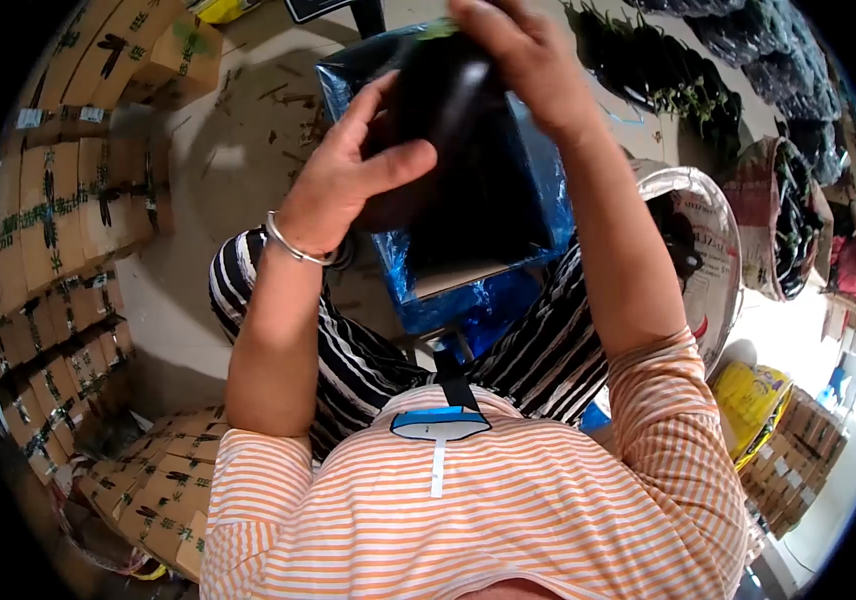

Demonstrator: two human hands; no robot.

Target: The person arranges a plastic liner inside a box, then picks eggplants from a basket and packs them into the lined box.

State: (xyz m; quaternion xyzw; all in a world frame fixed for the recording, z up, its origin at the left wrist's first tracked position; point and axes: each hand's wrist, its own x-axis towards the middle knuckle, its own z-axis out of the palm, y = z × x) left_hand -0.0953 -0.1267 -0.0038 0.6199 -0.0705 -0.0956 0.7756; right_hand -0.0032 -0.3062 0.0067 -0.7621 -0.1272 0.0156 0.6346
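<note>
A large dark, glossy eggplant [443,95] with a green stem end is held up over a box [555,190] lined with blue plastic. My left hand [348,165] grips its near side, the thumb lying across it and the fingers behind. My right hand [528,60] is closed at the eggplant's stem end; some of its fingers run to the frame's top edge and are slightly blurred. More dark shapes lie inside the box below, too dark to tell apart.
Stacked cartons [53,210] stand along the left. More eggplants [648,75] lie on the floor at upper right. A large round white sack [713,250] and a sack of eggplants [788,220] stand at right, near a yellow bag [748,405]. Debris [288,100] litters the floor.
</note>
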